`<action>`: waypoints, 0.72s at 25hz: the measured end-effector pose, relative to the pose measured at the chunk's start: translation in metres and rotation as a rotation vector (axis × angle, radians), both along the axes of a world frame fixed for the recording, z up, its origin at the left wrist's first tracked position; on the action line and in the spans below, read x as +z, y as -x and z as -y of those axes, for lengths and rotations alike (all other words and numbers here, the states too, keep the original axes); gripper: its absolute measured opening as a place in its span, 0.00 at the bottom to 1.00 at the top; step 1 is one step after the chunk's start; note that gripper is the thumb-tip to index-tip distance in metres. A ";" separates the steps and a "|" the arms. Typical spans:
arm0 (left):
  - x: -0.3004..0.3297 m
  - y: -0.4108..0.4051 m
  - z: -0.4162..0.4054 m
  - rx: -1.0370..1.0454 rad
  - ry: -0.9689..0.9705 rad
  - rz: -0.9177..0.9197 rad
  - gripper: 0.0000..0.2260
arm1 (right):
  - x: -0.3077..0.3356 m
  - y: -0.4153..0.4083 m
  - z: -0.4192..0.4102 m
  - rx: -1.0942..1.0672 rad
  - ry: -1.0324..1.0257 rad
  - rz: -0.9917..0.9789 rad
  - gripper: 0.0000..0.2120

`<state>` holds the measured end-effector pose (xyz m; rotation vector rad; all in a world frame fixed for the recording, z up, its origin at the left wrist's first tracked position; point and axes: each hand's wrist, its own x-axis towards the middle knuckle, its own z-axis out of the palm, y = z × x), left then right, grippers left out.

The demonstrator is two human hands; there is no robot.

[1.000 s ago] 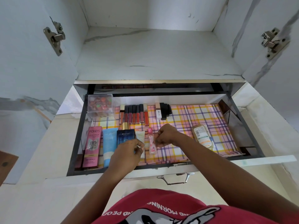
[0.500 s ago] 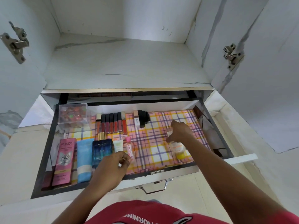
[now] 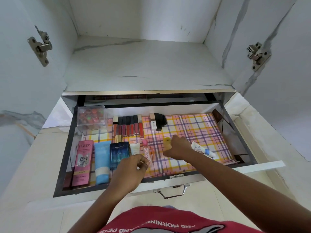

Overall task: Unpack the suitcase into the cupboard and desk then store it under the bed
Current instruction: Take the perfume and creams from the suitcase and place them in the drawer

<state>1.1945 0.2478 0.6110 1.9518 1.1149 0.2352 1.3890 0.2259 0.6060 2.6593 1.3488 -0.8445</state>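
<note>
The cupboard drawer [image 3: 64, 165] stands pulled out, lined with a pink and yellow checked sheet [image 3: 193, 130]. My right hand [image 3: 178, 147] is closed on a small yellowish bottle [image 3: 167, 142] in the middle of the drawer, just above the liner. My left hand [image 3: 133, 167] hovers over the front rim with loosely curled fingers and nothing in it. It is beside a small pink bottle [image 3: 146, 149], a white tube [image 3: 135, 147] and a blue perfume box [image 3: 119, 152]. A white tube with a blue cap [image 3: 202, 149] lies right of my right hand.
A pink Pond's box [image 3: 83, 162] and a light blue tube [image 3: 101, 162] lie at the left front. A clear box of small items [image 3: 92, 117], a row of lip glosses [image 3: 128, 126] and black lipsticks [image 3: 159, 121] line the back. The drawer handle [image 3: 172, 190] juts out in front.
My right hand has carried the yellowish bottle from the drawer's right side to its middle. The white blue-capped tube now shows on the right. My left hand has stayed near the front.
</note>
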 end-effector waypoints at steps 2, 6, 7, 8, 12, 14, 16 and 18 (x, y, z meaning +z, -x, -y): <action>0.001 -0.001 0.000 -0.005 -0.008 -0.002 0.06 | -0.010 0.002 -0.001 0.020 0.121 -0.068 0.38; 0.002 -0.002 0.001 0.004 -0.006 -0.002 0.06 | -0.018 0.015 -0.012 0.023 0.140 -0.029 0.45; 0.002 -0.001 0.001 0.008 -0.012 -0.006 0.06 | -0.018 0.020 -0.015 -0.001 0.121 -0.027 0.47; 0.002 -0.001 0.001 0.010 -0.021 -0.012 0.07 | -0.019 0.024 -0.016 -0.018 0.104 -0.028 0.49; 0.002 -0.001 -0.001 0.011 -0.036 -0.018 0.07 | -0.014 0.034 -0.015 -0.011 0.091 -0.086 0.54; 0.001 -0.002 -0.001 0.000 -0.031 -0.019 0.08 | 0.000 0.018 -0.012 -0.028 0.106 -0.168 0.48; 0.001 -0.003 0.000 -0.015 -0.036 -0.019 0.08 | 0.011 -0.015 -0.007 -0.008 0.099 -0.093 0.32; 0.000 -0.003 0.000 -0.024 -0.045 -0.023 0.07 | 0.014 -0.052 0.000 0.037 0.095 0.131 0.20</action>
